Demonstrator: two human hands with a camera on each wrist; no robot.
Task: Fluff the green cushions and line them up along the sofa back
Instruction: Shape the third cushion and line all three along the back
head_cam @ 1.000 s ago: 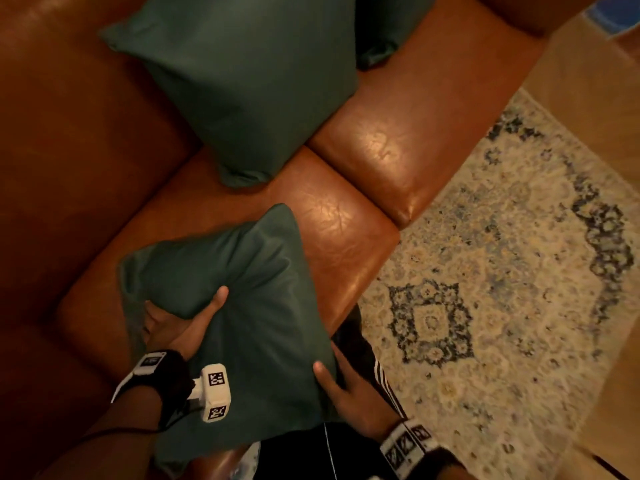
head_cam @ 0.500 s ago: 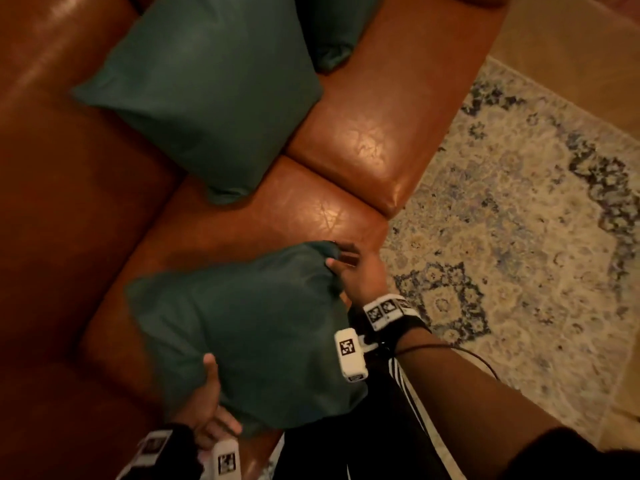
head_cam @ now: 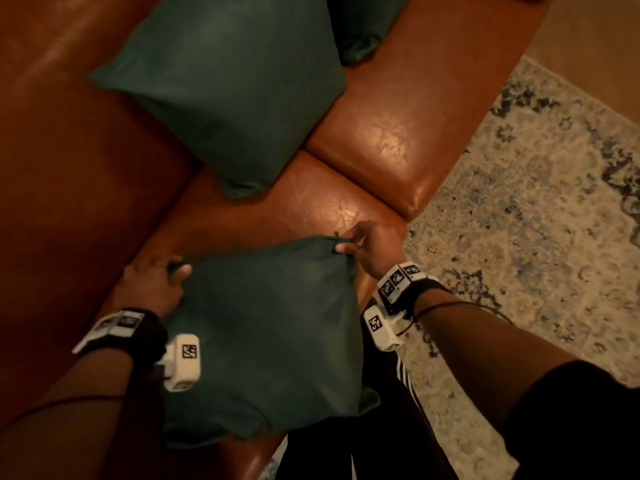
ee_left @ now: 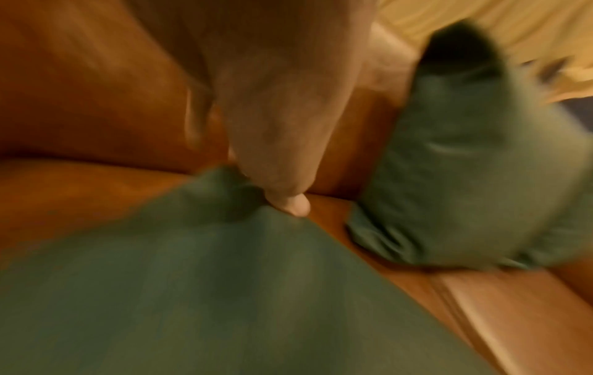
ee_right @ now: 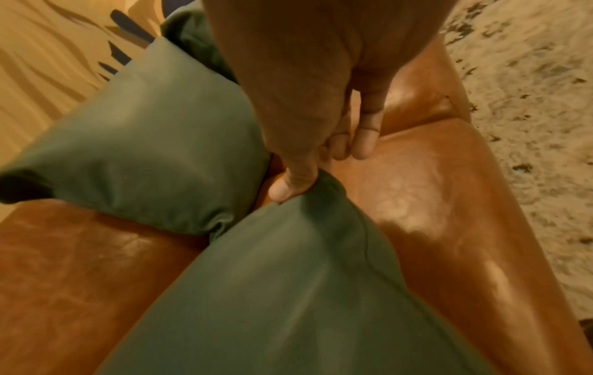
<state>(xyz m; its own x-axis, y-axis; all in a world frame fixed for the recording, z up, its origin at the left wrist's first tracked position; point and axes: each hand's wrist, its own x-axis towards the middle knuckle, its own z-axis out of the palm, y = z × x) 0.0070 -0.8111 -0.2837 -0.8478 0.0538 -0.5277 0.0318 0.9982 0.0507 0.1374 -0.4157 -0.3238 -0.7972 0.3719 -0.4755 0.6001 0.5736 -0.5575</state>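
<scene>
Mid-fluff on the near cushion (head_cam: pixel 263 337), lying on the sofa (head_cam: pixel 69 168) seat at the front edge. Left hand (head_cam: pixel 152 285) pinching its far left corner, right hand (head_cam: pixel 367 247) pinching the far right one, fingers (ee_right: pixel 289 187) clenched on fabric. Second cushion (head_cam: pixel 228 95) already leaning on the back; a third behind it. Next, probably: lift, shake, stand it beside the second.

You have three green cushions (head_cam: pixel 263 334) (head_cam: pixel 225 88) (head_cam: pixel 360 26) here; one brown leather sofa (head_cam: pixel 388 143); one patterned rug (head_cam: pixel 536 202); two hands (head_cam: pixel 152 285) (head_cam: pixel 372 249).
</scene>
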